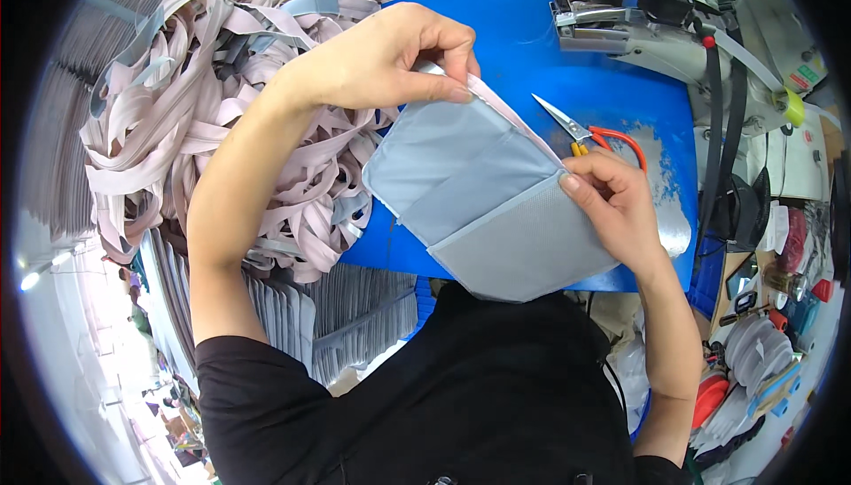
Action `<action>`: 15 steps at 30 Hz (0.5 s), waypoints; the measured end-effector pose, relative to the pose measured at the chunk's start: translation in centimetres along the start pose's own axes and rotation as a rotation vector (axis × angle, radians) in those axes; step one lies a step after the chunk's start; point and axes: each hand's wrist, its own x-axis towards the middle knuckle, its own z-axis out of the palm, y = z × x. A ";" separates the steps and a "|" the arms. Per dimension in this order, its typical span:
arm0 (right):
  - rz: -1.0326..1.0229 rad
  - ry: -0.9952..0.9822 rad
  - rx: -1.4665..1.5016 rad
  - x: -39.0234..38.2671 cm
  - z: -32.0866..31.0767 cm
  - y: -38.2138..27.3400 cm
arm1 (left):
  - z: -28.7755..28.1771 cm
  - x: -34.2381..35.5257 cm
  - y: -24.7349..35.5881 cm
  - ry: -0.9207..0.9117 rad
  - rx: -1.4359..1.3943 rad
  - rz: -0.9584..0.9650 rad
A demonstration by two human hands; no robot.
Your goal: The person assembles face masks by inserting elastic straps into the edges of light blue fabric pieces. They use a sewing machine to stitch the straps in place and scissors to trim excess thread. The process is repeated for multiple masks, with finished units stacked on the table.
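Note:
A grey fabric panel (470,166) with a mesh pocket (523,241) across its lower right part hangs between my two hands, over the near edge of the blue table. Along its upper right edge runs a pale pink zipper strip (514,117). My left hand (412,55) pinches the panel's top corner where the strip begins. With thumb and fingers, my right hand (612,201) grips the same edge farther down, by the pocket's corner. Scissors with red handles (631,144) lie just beyond my right hand, blades pointing up and left; its fingers partly cover something yellow beside them.
A large tangled heap of pink and grey zipper strips (213,121) covers the left side. Stacked grey panels (355,316) stand below it. At the far right of the blue table (514,24) is a sewing machine (620,33). Assorted tools and supplies crowd the right edge.

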 end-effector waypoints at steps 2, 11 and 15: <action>0.030 0.002 0.013 -0.3 -0.1 0.1 | 0.2 0.0 0.0 0.019 0.001 0.007; -0.022 0.041 -0.032 -1.3 0.0 0.1 | 0.6 0.1 1.2 0.073 0.005 0.020; -0.020 0.055 -0.021 -1.4 0.2 -0.1 | 0.7 0.2 1.2 0.108 0.033 0.059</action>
